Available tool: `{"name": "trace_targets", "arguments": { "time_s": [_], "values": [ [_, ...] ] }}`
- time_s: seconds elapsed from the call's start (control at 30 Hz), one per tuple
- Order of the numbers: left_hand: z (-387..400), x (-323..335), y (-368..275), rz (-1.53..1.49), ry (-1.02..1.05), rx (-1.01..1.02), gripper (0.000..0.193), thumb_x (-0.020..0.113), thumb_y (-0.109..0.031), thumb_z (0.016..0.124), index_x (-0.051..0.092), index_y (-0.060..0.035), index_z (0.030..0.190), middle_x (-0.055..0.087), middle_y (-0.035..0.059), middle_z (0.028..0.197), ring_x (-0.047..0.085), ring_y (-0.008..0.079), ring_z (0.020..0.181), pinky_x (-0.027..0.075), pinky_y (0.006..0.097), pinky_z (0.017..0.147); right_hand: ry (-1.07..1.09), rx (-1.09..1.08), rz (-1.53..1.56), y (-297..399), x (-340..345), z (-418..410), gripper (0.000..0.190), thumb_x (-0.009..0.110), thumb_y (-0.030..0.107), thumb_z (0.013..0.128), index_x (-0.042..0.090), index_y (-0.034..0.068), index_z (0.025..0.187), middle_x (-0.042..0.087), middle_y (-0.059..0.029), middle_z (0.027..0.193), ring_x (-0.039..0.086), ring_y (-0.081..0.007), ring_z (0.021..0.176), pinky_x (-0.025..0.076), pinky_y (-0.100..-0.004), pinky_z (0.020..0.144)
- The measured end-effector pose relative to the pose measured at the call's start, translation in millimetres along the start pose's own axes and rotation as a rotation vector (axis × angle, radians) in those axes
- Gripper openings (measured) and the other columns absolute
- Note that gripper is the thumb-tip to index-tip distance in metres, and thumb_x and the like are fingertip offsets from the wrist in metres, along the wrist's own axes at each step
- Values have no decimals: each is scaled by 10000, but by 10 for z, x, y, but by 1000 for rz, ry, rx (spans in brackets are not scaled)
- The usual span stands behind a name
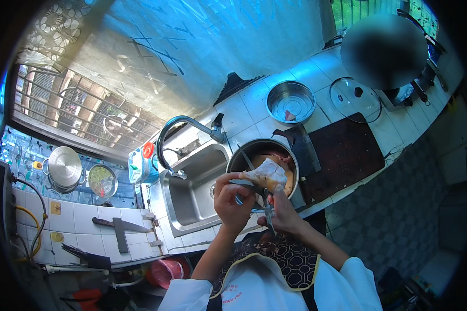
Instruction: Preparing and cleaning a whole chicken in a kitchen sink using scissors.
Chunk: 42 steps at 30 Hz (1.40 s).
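Note:
My left hand (233, 200) pinches the narrow left end of a pale piece of raw meat (270, 173), which seems to be poultry. In my right hand (283, 213) are kitchen scissors (269, 215), handles toward me. Their blades are spread, one in front of the meat and the other apparently behind it. Both hands are over a steel pot (230, 165). More pale and reddish meat (292, 180) lies inside, partly hidden by my hands and the held piece.
A cleaver (307, 151) lies by the pot, overlapping a dark cutting board (346, 155). Behind stands a steel strainer basin (292, 97) with a small meat scrap, near a glass lid (348, 101). Left are the sink (194, 186) and its arched faucet (167, 136). A knife (120, 224) hangs on the tiles.

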<state>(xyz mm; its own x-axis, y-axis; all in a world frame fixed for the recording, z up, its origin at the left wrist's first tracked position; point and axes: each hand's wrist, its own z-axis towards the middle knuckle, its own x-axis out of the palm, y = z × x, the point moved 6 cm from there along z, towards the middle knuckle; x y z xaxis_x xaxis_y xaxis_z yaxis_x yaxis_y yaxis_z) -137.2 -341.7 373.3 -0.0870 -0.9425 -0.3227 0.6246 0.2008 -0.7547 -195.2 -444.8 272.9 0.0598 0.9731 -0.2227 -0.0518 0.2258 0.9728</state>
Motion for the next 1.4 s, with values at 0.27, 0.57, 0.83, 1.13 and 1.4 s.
{"name": "trace_targets", "arguments": {
  "time_s": [0.27, 0.57, 0.83, 1.13, 1.4],
  "values": [
    [48, 60, 174, -311, 52, -363, 213, 607, 134, 672, 522, 5, 819, 510, 94, 1047, 563, 134, 907, 503, 242, 740, -87, -129, -61, 31, -59, -8, 876, 833, 309, 520, 336, -40, 1151, 429, -186, 984, 462, -335, 889, 394, -401, 771],
    [-6, 0, 434, -288, 5, -471, 195, 605, 129, 685, 521, 11, 816, 519, 74, 1020, 555, 98, 867, 498, 217, 733, 153, 347, -156, -96, 52, -58, 737, 741, 458, 634, 393, -29, 1064, 559, -246, 985, 575, -365, 937, 454, -440, 738],
    [97, 58, 540, -268, 64, -579, 162, 634, 75, 727, 536, -7, 827, 613, 43, 879, 573, 61, 788, 490, 194, 715, 291, 441, 625, -290, 327, -153, 616, 662, 395, 715, 400, -29, 1077, 529, -222, 954, 568, -321, 855, 441, -388, 743],
    [19, 86, 641, -249, -109, -614, 138, 655, 41, 729, 563, -18, 814, 621, 35, 830, 571, 52, 696, 455, 158, 615, 190, 217, 20, -74, 125, -21, 749, 652, 362, 706, 306, -130, 1153, 474, -252, 1064, 504, -346, 987, 406, -395, 856],
    [-45, 108, 654, -289, -85, -671, 120, 613, 56, 758, 558, 15, 856, 613, 92, 947, 584, 88, 802, 482, 194, 729, 171, 247, 323, -100, 318, -30, 658, 554, 300, 754, 301, -114, 1199, 484, -222, 1038, 483, -287, 955, 391, -374, 876]
  ]
}}
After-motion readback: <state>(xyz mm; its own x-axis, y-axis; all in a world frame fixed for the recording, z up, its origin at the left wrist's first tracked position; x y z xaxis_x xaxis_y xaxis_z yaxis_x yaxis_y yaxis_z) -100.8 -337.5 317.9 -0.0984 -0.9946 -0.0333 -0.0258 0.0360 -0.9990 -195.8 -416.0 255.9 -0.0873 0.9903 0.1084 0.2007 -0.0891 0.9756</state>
